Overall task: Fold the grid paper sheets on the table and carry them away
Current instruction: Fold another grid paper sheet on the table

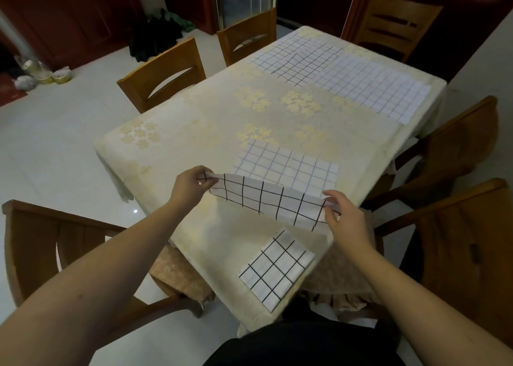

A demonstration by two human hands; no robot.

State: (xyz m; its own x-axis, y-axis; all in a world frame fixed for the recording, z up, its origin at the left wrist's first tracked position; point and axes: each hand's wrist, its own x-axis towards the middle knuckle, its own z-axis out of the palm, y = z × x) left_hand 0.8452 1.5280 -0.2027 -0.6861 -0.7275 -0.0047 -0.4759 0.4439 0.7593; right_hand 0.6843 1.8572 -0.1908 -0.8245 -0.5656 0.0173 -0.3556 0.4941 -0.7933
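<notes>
Cream floral tablecloth covers the table; nearest lies a folded grid square; above it left hand and right hand pinch a limp, light sheet by its ends; flat sheets lie farther off.

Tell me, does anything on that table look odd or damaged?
Only the far black-grid sheet: its lines waver as if the paper is rumpled. Nothing looks spilled or torn. Both hands, left and right, pinch one sheet held up mid-fold.
</notes>
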